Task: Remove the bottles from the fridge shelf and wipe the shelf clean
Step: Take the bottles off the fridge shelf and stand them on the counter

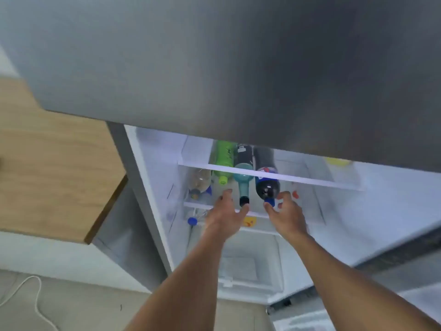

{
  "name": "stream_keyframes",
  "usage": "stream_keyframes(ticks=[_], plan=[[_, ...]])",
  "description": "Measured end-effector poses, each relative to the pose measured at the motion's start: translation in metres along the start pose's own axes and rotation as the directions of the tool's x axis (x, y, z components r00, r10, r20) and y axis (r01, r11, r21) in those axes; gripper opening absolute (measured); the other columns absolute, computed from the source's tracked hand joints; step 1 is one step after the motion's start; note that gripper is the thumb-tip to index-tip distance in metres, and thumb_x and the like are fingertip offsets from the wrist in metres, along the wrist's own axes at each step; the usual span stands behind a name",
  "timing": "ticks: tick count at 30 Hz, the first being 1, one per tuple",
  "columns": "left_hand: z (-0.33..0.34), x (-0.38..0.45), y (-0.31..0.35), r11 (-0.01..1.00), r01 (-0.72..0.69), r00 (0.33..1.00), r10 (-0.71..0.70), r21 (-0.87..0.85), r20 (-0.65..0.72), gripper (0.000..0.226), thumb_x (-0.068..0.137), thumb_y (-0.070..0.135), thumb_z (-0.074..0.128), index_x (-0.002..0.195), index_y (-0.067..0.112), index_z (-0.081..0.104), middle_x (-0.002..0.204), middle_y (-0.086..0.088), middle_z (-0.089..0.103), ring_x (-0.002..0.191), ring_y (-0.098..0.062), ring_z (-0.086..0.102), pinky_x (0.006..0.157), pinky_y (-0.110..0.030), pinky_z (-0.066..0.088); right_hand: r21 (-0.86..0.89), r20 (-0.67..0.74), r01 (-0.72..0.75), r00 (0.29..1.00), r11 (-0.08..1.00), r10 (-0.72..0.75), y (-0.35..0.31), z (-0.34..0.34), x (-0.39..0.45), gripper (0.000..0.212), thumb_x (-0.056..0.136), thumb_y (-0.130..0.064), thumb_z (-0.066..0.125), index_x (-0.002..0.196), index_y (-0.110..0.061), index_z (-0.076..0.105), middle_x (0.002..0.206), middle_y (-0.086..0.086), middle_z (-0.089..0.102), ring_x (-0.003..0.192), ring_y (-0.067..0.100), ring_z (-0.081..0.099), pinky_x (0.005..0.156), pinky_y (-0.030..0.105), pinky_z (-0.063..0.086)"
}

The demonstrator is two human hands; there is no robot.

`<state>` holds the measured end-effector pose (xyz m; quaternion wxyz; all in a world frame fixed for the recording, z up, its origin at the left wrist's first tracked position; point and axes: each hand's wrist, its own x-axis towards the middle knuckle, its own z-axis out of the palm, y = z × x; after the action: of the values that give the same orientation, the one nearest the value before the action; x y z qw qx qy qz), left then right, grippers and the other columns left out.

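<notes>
Several bottles lie on their sides on a fridge shelf (pixel 255 213), caps toward me. From left: a clear bottle (pixel 199 180), a green bottle (pixel 224 163), a teal glass bottle with a black cap (pixel 243 182), and a dark cola bottle with a blue cap (pixel 266 185). My left hand (pixel 226 216) is spread open around the teal bottle's black cap, fingertips close to it. My right hand (pixel 288 213) is open just at the cola bottle's blue cap, fingers curled near it without a clear grip.
A grey upper fridge door (pixel 238 68) fills the top of the view. A white shelf rail (pixel 269 176) crosses above the bottles. A blue-capped bottle (pixel 192 220) and a yellow item (pixel 249 222) lie lower down. A wooden cabinet (pixel 52 168) stands at left, a white cable (pixel 35 304) on the floor.
</notes>
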<state>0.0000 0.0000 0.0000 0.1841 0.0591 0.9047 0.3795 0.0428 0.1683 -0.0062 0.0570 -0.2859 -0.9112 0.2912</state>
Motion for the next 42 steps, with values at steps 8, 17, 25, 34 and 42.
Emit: stream_keyframes(ticks=[8,17,25,34,42], plan=[[0.048,0.061,0.007,0.985,0.131,0.991,-0.135,-0.108,-0.024,0.054,0.085,0.057,0.063,0.123,0.023,0.045,0.109,-0.007,0.070,0.093,-0.033,0.074,0.078,-0.053,0.063,0.159,-0.035,-0.084,0.995,0.984,0.091,0.004,0.025,0.040,0.035,0.093,-0.033,0.070,0.106,-0.011,0.046,0.092,0.009,0.070,0.081,0.031,0.064,0.071,0.029,0.041],[0.016,-0.019,-0.036,0.933,0.047,0.971,-0.127,-0.357,-0.204,0.046,0.067,0.048,0.075,0.109,0.042,0.057,0.099,0.014,0.074,0.091,-0.012,0.072,0.078,-0.037,0.062,0.274,-0.258,-0.069,0.956,0.959,0.142,-0.013,0.009,-0.053,0.036,0.081,-0.029,0.075,0.098,-0.017,0.046,0.084,0.011,0.067,0.074,0.034,0.059,0.065,0.034,0.040],[-0.091,-0.153,-0.040,0.929,-0.310,0.891,0.209,-0.205,-0.403,0.032,0.082,0.040,0.080,0.110,0.027,0.072,0.095,0.013,0.071,0.082,0.003,0.065,0.076,-0.015,0.054,0.067,-0.430,0.226,0.886,0.972,-0.177,-0.086,-0.068,-0.157,0.030,0.070,-0.022,0.082,0.090,-0.013,0.062,0.080,0.006,0.065,0.072,0.031,0.056,0.066,0.029,0.036],[-0.248,-0.268,-0.071,0.939,-0.338,0.905,0.304,-0.069,-0.296,0.039,0.083,0.053,0.076,0.113,0.027,0.075,0.097,0.011,0.077,0.090,-0.009,0.072,0.084,-0.029,0.060,0.065,-0.048,0.249,0.968,0.966,-0.247,-0.210,-0.127,-0.285,0.019,0.074,-0.033,0.082,0.078,-0.019,0.069,0.068,-0.005,0.064,0.064,0.014,0.057,0.051,0.021,0.035],[-0.409,-0.318,-0.121,0.942,-0.336,0.874,0.319,0.017,-0.368,0.032,0.082,0.043,0.083,0.108,0.027,0.074,0.090,0.014,0.075,0.076,0.010,0.065,0.058,-0.004,0.050,0.197,0.035,0.474,0.872,0.858,-0.489,-0.337,-0.118,-0.336,0.019,0.080,-0.033,0.082,0.082,-0.019,0.069,0.065,-0.007,0.064,0.060,0.006,0.056,0.050,0.015,0.038]])
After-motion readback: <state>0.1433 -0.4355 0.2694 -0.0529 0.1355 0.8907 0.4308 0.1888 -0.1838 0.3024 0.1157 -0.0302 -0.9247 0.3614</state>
